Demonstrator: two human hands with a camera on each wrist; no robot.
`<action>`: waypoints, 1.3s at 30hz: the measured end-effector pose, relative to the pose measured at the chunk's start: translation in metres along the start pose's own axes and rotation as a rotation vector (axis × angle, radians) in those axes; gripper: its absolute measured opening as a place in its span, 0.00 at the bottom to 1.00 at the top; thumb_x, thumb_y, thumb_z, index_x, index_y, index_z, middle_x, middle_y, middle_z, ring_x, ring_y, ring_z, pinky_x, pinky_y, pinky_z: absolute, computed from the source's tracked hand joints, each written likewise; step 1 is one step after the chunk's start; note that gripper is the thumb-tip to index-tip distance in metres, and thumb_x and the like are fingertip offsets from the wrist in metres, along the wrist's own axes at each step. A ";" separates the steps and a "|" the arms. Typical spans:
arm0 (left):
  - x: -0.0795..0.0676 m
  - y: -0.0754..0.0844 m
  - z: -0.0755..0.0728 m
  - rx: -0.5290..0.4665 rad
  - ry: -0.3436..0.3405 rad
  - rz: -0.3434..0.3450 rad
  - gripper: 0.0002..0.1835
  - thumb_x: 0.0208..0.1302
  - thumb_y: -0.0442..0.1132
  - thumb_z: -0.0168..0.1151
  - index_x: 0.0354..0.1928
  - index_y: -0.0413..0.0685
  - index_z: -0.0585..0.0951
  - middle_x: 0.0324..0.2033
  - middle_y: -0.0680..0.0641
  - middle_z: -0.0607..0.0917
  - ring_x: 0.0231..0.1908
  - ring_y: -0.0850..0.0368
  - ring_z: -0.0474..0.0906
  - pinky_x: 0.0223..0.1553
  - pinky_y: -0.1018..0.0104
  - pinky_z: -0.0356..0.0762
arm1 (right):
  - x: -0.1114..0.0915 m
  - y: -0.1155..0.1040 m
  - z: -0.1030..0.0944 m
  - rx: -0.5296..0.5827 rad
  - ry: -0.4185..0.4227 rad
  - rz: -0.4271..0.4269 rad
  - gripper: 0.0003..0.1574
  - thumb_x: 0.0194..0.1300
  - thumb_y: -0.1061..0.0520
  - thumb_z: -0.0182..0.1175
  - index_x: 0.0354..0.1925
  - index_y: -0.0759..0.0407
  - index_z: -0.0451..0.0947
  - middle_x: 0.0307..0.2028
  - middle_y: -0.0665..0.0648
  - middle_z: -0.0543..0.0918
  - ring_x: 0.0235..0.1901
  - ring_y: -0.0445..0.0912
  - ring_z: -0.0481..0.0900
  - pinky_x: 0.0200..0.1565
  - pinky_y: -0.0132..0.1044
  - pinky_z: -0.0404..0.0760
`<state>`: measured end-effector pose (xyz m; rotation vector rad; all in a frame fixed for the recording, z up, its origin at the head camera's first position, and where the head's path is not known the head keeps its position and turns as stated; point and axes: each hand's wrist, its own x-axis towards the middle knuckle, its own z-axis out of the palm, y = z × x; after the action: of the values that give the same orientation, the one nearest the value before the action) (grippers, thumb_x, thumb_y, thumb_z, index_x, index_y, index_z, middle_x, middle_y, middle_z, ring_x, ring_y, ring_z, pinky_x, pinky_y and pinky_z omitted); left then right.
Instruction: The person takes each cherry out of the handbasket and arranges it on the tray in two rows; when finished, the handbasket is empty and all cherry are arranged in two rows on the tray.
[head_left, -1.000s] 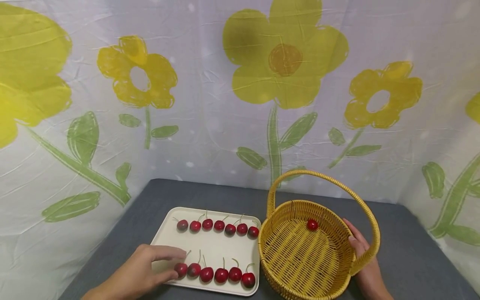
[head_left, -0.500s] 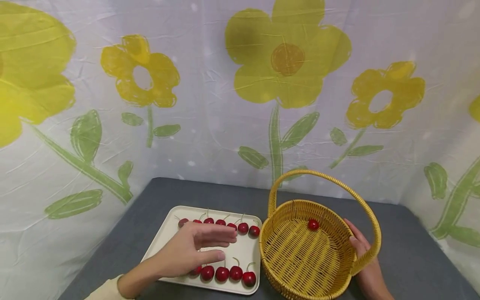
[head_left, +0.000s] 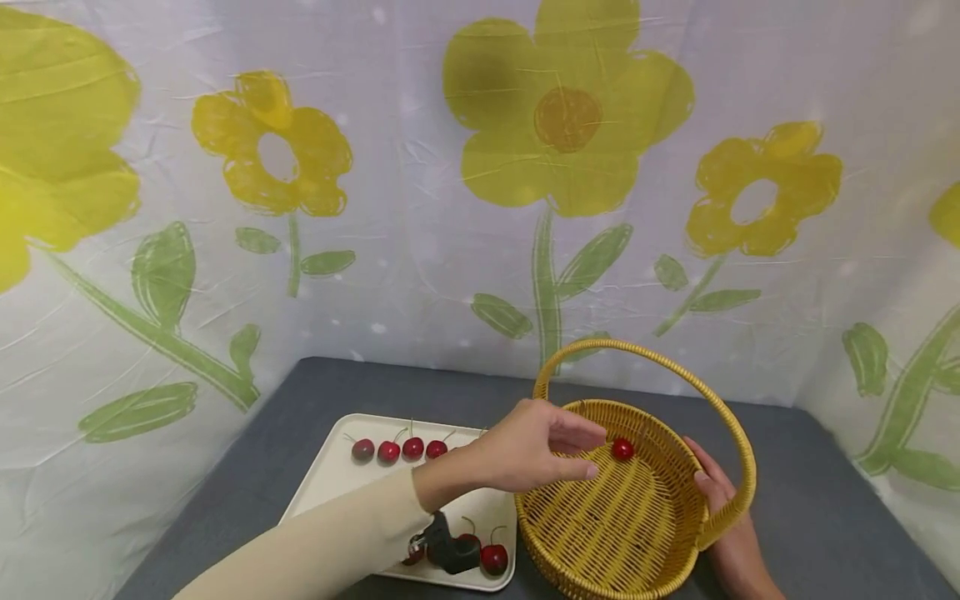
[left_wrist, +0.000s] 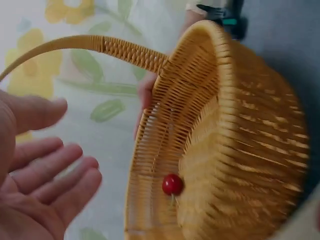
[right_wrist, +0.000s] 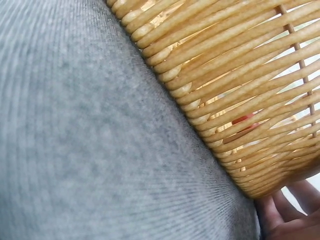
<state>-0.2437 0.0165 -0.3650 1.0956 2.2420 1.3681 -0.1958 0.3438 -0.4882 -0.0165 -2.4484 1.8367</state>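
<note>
My left hand (head_left: 532,450) is held over the left rim of a yellow wicker basket (head_left: 600,533), thumb apart from the extended fingers. The left wrist view shows nothing between thumb and fingers (left_wrist: 55,175). My right hand (head_left: 731,529) grips the basket's right side below the handle, thumb at the rim and fingers along the outer wall. One red cherry (head_left: 622,449) lies inside the basket near the far wall. A white tray (head_left: 322,479) to the left bears a far row of cherries (head_left: 388,452) and a near row (head_left: 493,559). My left forearm hides part of both rows.
The basket's tall arched handle (head_left: 660,356) rises over its opening, beyond my left hand. Basket and tray stand close together on a dark grey table (head_left: 817,483). A flower-printed cloth (head_left: 405,250) hangs behind and at both sides.
My left hand has moved right and up from beside the near cherry row, across the tray, to the basket's left rim. My right hand and the basket have stayed in place.
</note>
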 end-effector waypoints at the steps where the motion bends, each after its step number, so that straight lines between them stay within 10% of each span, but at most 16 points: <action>1: 0.010 0.003 0.003 0.034 0.002 -0.020 0.23 0.72 0.43 0.76 0.66 0.50 0.87 0.59 0.54 0.92 0.56 0.68 0.88 0.58 0.75 0.83 | 0.000 0.000 0.000 0.003 0.000 0.001 0.40 0.92 0.39 0.30 0.90 0.55 0.46 0.87 0.67 0.53 0.62 0.12 0.65 0.56 0.14 0.76; 9: 0.072 0.006 0.028 0.300 0.038 -0.177 0.20 0.74 0.53 0.74 0.61 0.54 0.90 0.54 0.58 0.93 0.56 0.65 0.86 0.53 0.71 0.84 | 0.001 0.000 0.001 0.027 -0.006 -0.010 0.41 0.92 0.37 0.31 0.90 0.53 0.46 0.86 0.65 0.54 0.63 0.14 0.68 0.57 0.16 0.77; 13: 0.091 -0.002 0.039 0.328 0.015 -0.243 0.14 0.77 0.50 0.70 0.32 0.54 0.90 0.25 0.59 0.84 0.34 0.63 0.78 0.33 0.70 0.74 | 0.001 0.001 0.001 -0.001 0.003 -0.015 0.41 0.92 0.37 0.31 0.89 0.53 0.48 0.86 0.64 0.55 0.63 0.14 0.67 0.57 0.14 0.75; 17: 0.114 -0.024 0.054 0.371 -0.027 -0.295 0.33 0.79 0.47 0.68 0.12 0.52 0.70 0.10 0.52 0.60 0.17 0.58 0.56 0.24 0.66 0.62 | 0.001 0.000 0.001 -0.021 0.006 -0.019 0.40 0.92 0.38 0.31 0.89 0.52 0.48 0.86 0.63 0.56 0.64 0.14 0.65 0.57 0.13 0.74; 23: 0.148 -0.061 0.081 0.547 -0.052 -0.332 0.33 0.79 0.46 0.65 0.12 0.53 0.66 0.10 0.53 0.59 0.15 0.60 0.54 0.21 0.66 0.66 | -0.001 0.000 0.002 -0.002 0.016 -0.050 0.38 0.93 0.41 0.32 0.89 0.55 0.50 0.84 0.63 0.59 0.65 0.17 0.69 0.58 0.14 0.75; 31: 0.144 -0.040 0.101 0.717 -0.124 -0.248 0.31 0.74 0.38 0.69 0.16 0.55 0.62 0.14 0.54 0.52 0.16 0.60 0.46 0.21 0.65 0.53 | 0.002 0.001 0.001 0.001 0.024 -0.066 0.37 0.93 0.44 0.31 0.88 0.57 0.50 0.84 0.62 0.59 0.65 0.15 0.67 0.59 0.13 0.72; 39: 0.133 -0.016 0.098 0.765 -0.169 -0.124 0.12 0.66 0.45 0.81 0.24 0.58 0.90 0.19 0.62 0.85 0.29 0.66 0.78 0.32 0.73 0.77 | 0.001 0.004 0.001 0.042 0.016 -0.103 0.37 0.93 0.44 0.35 0.88 0.57 0.52 0.80 0.48 0.64 0.67 0.18 0.68 0.60 0.15 0.75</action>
<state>-0.2818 0.1711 -0.4106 1.1857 2.7010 0.3224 -0.1965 0.3445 -0.4926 0.0952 -2.3520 1.8371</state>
